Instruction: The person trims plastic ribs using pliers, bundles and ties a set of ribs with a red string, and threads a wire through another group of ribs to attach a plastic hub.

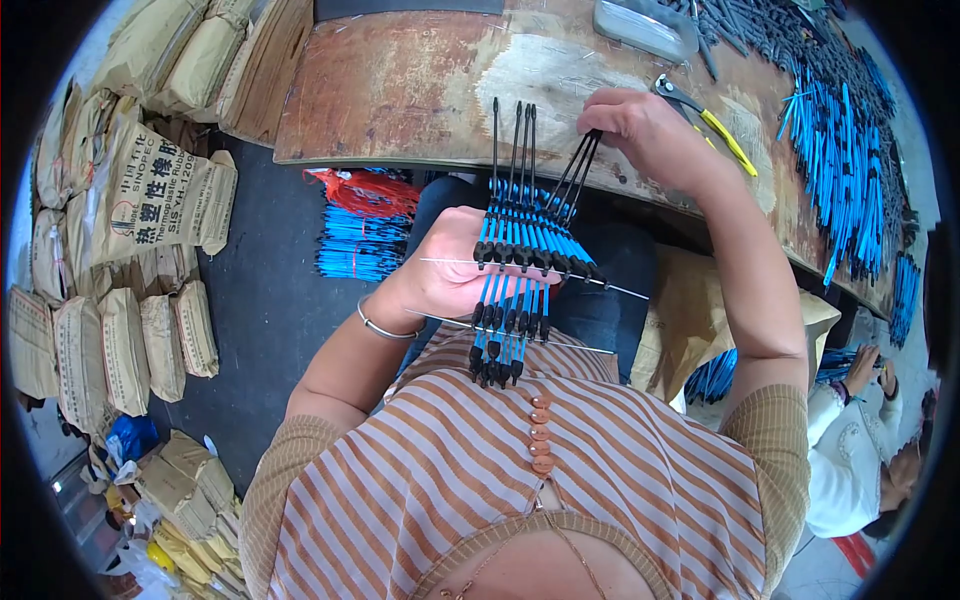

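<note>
My left hand [445,265] is closed around a bundle of thin blue rods with black joints [530,235], held in front of my chest. Two thin metal wires [625,291] run crosswise through or along the rows of black joints. Several black rod ends stick up from the bundle's far side. At the table edge, my right hand [650,135] pinches the tips of a few black rods [580,172] that slant out from the bundle to the right. Its fingers partly hide those tips. Yellow-handled pliers [712,128] lie on the table just beyond my right hand.
The worn wooden table [380,80] bears a clear tray [645,30] and a heap of blue and black rods [840,190] at right. Red strands [365,192] top stacked blue rods [360,245] below its edge. Paper sacks [125,330] stand left; a co-worker [850,460] sits right.
</note>
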`<state>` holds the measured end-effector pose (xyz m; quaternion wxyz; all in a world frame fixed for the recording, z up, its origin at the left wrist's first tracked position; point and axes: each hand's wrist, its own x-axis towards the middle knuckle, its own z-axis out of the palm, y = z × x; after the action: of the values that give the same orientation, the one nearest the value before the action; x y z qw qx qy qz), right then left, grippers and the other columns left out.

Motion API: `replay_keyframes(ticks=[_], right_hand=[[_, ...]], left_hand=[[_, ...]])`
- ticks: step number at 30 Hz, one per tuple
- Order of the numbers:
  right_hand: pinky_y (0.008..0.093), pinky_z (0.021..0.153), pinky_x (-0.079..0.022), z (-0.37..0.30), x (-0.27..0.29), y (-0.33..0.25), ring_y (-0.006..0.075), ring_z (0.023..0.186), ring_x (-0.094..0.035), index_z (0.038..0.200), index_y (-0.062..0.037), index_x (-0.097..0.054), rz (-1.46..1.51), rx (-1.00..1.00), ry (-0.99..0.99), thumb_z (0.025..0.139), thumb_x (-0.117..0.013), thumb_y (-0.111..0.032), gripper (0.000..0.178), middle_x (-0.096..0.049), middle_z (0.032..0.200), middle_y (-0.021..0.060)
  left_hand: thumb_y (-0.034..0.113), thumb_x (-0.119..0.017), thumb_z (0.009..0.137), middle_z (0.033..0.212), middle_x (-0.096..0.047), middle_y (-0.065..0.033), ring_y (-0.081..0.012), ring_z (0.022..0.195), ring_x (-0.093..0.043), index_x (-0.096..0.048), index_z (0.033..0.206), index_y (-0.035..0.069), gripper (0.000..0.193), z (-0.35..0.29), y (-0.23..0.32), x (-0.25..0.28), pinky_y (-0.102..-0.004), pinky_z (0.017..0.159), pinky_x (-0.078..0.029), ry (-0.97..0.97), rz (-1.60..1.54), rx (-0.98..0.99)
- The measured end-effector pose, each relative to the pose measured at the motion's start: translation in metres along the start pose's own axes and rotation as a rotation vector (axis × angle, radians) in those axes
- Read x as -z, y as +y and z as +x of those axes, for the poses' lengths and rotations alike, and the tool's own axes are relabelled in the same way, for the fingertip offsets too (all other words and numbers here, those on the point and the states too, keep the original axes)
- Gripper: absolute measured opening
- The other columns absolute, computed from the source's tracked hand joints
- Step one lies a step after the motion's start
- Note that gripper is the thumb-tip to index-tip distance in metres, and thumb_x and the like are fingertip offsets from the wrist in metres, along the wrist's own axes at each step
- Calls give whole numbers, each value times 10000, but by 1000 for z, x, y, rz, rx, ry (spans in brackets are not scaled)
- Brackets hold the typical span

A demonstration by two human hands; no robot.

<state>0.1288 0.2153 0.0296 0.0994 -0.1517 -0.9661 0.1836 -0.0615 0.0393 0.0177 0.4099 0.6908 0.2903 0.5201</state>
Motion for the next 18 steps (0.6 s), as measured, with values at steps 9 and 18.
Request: replay_keyframes(ticks=[9, 18], right_hand=[[377, 721, -468, 5, -1, 2, 337, 828, -567, 879, -12, -585, -5, -5, -19, 710, -558, 59, 185, -581, 890, 123], [374, 731, -471, 15, -3, 5, 325, 841, -569, 879, -19, -588, 1, 101, -10, 733, -569, 28, 154, -590, 907, 121]], left_hand=[[101, -663, 744, 766, -657, -81, -205, 630, -629, -658, 846, 7, 139, -2, -6, 1, -272, 571, -493, -2, -30, -31], [69, -663, 745, 778, -660, -93, -200, 653, -642, -647, 875, -4, 150, -5, -5, 2, -267, 588, -508, -4, -153, 135]])
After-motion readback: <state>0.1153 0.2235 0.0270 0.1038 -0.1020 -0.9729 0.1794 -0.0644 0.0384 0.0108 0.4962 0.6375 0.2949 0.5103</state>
